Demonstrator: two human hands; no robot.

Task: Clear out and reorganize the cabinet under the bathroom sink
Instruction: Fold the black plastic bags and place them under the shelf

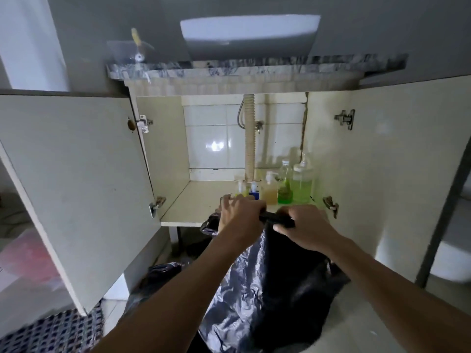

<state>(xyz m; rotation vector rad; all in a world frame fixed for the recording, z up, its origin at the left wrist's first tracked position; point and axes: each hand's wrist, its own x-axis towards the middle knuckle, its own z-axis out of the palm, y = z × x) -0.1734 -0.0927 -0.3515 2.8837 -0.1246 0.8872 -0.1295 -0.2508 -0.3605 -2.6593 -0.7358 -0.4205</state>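
cabinet (209,207) under the sink stands with both doors swung wide, its floor panel pale and bare on the left half. far left, near the floor: a dark woven mat (53,332) with a check pattern. left door (76,189) hangs open, two hinges showing on its inner edge. above it, on the marbled countertop (178,70), a clear holder with a yellow-handled item, blurred. white basin (249,34) sits above the counter at centre. inside, white tiles at the far wall; a ribbed drain hose (249,138) runs down the middle. left hand (239,215) is clenched on the gathered top of a black plastic bag (267,289), which stands on the floor just in front of the cabinet's near edge. a twisted strip of the bag stretches between the hands. right hand (303,225) grips the other end of that strip, fingers curled round it. behind the hands, at the right rear of the cabinet floor, a row of bottles: small yellow pump bottle (240,188), small blue bottle (254,191), amber pump bottle (270,188), tall bottle with green liquid (285,184), wide green pump jar (302,184). right door (382,174) open, two hinges visible.
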